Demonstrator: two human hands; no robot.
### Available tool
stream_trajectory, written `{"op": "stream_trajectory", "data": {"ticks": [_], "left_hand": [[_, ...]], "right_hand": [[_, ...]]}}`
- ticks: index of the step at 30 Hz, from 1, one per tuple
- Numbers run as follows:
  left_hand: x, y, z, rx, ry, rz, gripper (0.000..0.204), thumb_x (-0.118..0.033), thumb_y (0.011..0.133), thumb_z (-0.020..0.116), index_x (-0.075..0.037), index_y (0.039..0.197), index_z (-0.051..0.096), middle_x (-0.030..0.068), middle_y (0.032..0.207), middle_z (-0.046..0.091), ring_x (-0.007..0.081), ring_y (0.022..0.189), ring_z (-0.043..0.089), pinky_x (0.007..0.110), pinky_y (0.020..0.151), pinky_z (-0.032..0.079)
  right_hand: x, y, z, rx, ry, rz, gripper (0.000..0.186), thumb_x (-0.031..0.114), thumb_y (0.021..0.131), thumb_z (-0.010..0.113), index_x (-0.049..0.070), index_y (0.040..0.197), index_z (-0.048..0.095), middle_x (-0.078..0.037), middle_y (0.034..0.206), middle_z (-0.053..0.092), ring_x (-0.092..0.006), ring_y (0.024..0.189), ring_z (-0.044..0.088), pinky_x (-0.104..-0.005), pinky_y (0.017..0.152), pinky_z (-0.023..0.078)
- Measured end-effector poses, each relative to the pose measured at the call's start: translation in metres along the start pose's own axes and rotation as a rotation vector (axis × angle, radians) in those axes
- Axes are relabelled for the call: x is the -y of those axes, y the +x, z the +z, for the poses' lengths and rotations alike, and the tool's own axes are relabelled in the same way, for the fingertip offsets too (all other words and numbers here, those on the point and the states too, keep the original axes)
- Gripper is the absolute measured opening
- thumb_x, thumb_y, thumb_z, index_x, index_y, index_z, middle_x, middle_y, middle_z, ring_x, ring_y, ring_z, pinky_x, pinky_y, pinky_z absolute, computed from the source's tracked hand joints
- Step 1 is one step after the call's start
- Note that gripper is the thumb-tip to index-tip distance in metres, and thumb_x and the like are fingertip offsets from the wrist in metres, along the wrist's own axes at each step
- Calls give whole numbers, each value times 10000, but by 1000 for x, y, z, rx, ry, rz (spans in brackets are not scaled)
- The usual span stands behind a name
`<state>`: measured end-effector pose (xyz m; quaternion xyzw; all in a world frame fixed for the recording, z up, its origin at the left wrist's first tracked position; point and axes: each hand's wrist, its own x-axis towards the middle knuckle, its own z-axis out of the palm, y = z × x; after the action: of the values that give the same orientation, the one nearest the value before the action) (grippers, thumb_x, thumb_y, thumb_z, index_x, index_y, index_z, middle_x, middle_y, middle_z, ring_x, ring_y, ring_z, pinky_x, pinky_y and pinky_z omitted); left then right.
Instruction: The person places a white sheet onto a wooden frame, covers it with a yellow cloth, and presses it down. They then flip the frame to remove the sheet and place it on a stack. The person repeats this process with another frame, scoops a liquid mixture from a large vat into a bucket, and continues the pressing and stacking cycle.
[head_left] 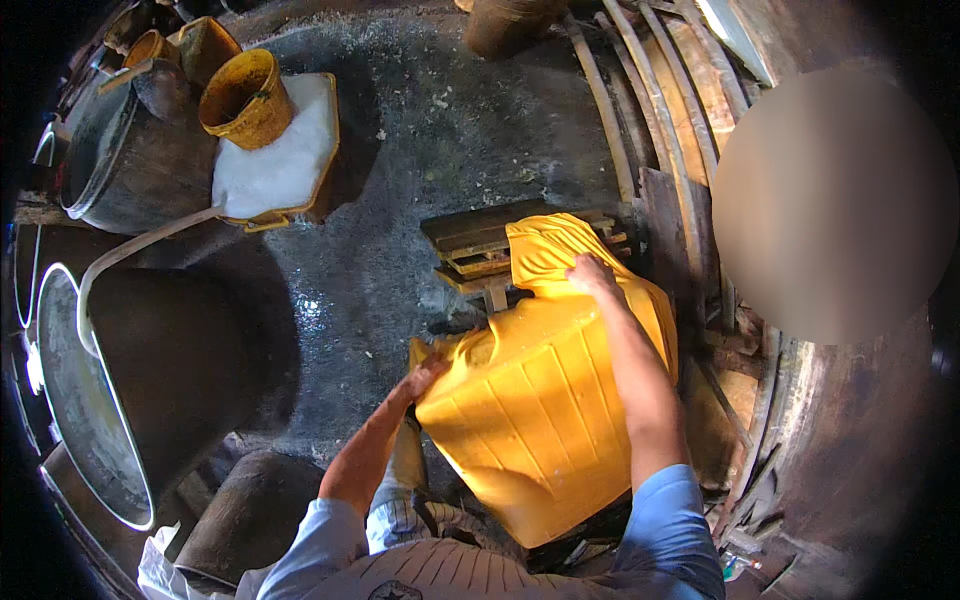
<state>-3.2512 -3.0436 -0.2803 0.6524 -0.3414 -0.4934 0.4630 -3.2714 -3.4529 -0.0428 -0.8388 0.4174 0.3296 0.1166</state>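
A large yellow sheet (540, 400), which looks like supple cloth or leather, lies in front of me with straight crease lines across its near part. Its far end is bunched into folds over a low stack of wooden boards (470, 230). My right hand (592, 275) is closed on the folds near that far end. At the sheet's left edge, my left hand (428, 372) has its fingers curled around the material. What supports the near part is hidden beneath it.
At the left stands a big dark tub (170, 350) with a bright rim. Behind it are a dark barrel (150, 160) and a yellow container (280, 215) of white material, topped by a yellow bucket (245, 100). Curved wooden strips (650, 100) line the right. The dark floor (440, 110) looks wet.
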Motion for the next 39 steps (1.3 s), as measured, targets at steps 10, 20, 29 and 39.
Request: {"op": "stream_trajectory", "data": {"ticks": [10, 20, 29, 39], "left_hand": [[-31, 0, -58, 182, -241, -279, 262, -194, 797, 580, -18, 979, 643, 128, 903, 664, 243, 877, 634, 290, 781, 494], [-175, -64, -139, -234, -803, -261, 252, -258, 849, 563, -12, 860, 617, 31, 853, 621, 120, 765, 556, 254, 729, 435], [-358, -197, -38, 223, -357, -192, 516, -16, 795, 667, 45, 1248, 428, 81, 1137, 576, 144, 994, 560, 268, 876, 465], [-391, -362, 200, 680, -170, 103, 429, -96, 828, 564, 53, 1213, 446, 84, 1064, 592, 135, 932, 547, 280, 800, 454]], "right_hand": [[46, 42, 39, 262, -128, 153, 393, 259, 710, 578, 66, 1043, 655, -157, 1117, 629, -283, 1074, 592, -389, 882, 472], [-104, -26, -90, -718, 1253, 359, 198, 217, 806, 674, 84, 885, 551, -83, 767, 570, -208, 491, 579, -269, 347, 440], [-247, -252, 7, -1177, 1955, 154, 215, 115, 872, 589, 76, 1061, 494, -128, 1018, 574, -313, 866, 610, -469, 672, 558], [-343, -439, 197, -1281, 2095, 217, 130, 2, 863, 491, 39, 980, 533, -75, 825, 601, -179, 677, 614, -307, 555, 511]]}}
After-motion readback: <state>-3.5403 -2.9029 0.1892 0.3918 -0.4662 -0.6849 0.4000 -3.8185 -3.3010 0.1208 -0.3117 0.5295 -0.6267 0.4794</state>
